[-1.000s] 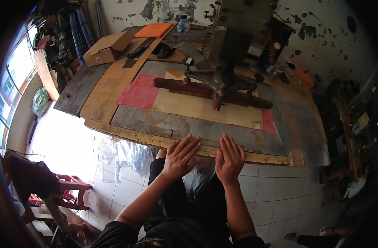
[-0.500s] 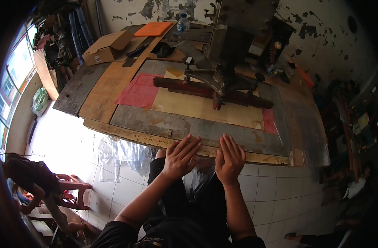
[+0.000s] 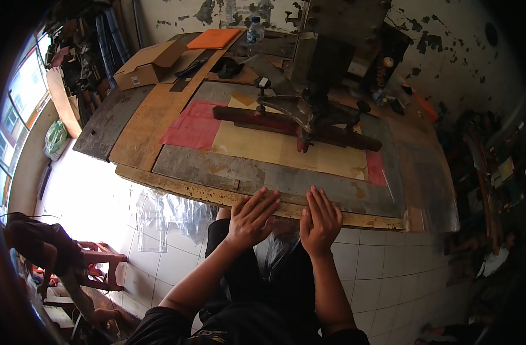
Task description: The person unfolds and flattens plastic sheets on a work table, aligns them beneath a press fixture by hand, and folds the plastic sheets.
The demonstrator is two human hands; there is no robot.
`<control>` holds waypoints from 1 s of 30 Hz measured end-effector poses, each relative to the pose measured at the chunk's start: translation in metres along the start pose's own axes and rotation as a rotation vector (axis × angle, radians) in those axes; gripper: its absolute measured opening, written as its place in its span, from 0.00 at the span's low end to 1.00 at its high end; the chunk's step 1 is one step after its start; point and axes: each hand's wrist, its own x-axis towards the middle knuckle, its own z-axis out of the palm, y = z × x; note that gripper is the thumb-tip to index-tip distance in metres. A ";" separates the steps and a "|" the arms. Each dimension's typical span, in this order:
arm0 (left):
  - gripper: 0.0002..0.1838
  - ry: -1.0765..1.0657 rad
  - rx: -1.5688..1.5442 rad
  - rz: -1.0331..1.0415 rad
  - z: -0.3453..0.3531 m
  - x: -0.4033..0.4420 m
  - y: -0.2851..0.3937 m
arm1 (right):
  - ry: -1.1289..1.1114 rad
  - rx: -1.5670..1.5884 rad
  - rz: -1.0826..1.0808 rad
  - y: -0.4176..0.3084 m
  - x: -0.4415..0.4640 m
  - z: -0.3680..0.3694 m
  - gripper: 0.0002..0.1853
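My left hand (image 3: 252,219) lies flat on the front edge of the worktable (image 3: 177,187), fingers stretched out. Beside it, a short gap to the right, my right hand (image 3: 320,223) rests the same way, with nothing held. Beyond both hands is a grey metal plate (image 3: 246,175). On that plate lie a cream sheet (image 3: 274,152) and a pink sheet (image 3: 191,126), with more pink at the right end. A dark red machine bar (image 3: 263,123) spans above the sheets, hung from a heavy metal press (image 3: 323,63).
A cardboard box (image 3: 145,66), an orange folder (image 3: 216,38) and a water bottle (image 3: 255,33) stand at the back. Clear plastic (image 3: 185,218) hangs below the table's left front. Another person (image 3: 41,247) is at the lower left by a red stool (image 3: 105,261).
Both my hands have stayed in place. The person at the lower left has shifted posture and moved an arm. At the lower right, another person's limbs have moved.
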 end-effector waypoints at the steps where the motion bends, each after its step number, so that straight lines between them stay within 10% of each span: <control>1: 0.26 0.002 -0.005 0.000 0.000 0.000 0.000 | 0.000 0.000 0.000 0.000 0.000 0.000 0.20; 30: 0.26 0.034 0.002 -0.004 0.003 -0.001 0.001 | -0.014 -0.009 -0.004 0.001 -0.002 0.000 0.21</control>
